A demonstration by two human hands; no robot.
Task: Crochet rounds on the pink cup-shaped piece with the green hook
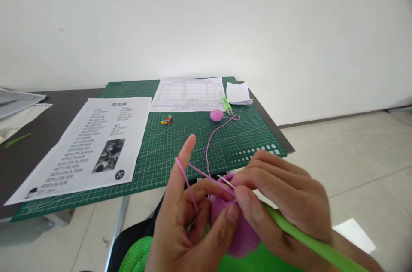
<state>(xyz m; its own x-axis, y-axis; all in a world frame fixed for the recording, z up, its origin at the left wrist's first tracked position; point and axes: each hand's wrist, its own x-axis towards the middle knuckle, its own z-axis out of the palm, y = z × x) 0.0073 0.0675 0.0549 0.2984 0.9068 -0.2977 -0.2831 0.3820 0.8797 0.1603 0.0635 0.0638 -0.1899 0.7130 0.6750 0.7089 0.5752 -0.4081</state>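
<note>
My left hand pinches a pink crocheted piece between thumb and fingers, its index finger raised with pink yarn looped round it. In my right hand is a crochet hook with a green handle and a thin metal shaft. The hook's tip lies at the top edge of the piece, close to my left fingertips. Whether a loop sits on the hook is hard to make out. From the work a strand runs up over the mat to a small pink yarn ball.
A green cutting mat covers much of the dark table. On it lie a printed pattern sheet, a form, green thread snips, colourful stitch markers and white paper squares. A white wall stands behind.
</note>
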